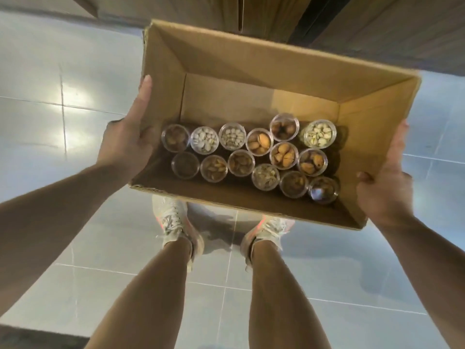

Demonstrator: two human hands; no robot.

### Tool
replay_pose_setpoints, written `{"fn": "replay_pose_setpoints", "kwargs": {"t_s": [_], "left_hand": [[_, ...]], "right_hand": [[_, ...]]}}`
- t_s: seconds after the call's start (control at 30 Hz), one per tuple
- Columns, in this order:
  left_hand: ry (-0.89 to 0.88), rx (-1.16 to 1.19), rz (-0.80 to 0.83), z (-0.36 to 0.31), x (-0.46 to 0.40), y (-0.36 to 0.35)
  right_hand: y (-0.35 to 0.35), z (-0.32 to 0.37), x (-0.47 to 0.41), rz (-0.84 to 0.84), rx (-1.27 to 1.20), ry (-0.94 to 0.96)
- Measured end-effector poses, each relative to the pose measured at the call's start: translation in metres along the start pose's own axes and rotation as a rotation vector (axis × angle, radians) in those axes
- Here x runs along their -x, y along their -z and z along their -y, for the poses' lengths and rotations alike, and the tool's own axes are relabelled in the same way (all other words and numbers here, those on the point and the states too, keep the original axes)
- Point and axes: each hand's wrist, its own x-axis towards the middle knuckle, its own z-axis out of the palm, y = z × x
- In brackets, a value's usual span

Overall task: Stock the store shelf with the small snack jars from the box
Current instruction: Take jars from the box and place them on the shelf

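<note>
I hold an open cardboard box [254, 59] above the tiled floor, between both hands. Several small clear snack jars [251, 157] of nuts and pistachios stand upright in two loose rows along its near side; the far half of the box bottom is bare. My left hand [125, 142] presses against the box's left wall with the thumb straight up along it, and its fingers are hidden under the box. My right hand [387, 187] lies flat against the right wall, fingers stretched along the cardboard. No store shelf is plainly in view.
Grey glossy floor tiles [63, 109] spread all round. My legs and pale sneakers [173, 222] stand directly below the box. Wooden panelling with a dark vertical gap [319, 18] runs along the top of the view.
</note>
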Motion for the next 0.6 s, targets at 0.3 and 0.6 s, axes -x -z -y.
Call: {"fn": "replay_pose_setpoints", "kwargs": {"t_s": [0.3, 0.6], "left_hand": [[0.001, 0.028, -0.043, 0.007, -0.028, -0.048], [0.052, 0.069, -0.049, 0.010, -0.027, -0.062]], "right_hand": [[-0.019, 0.004, -0.041, 0.040, -0.026, 0.044], [-0.028, -0.005, -0.058, 0.049, 0.040, 0.042]]}}
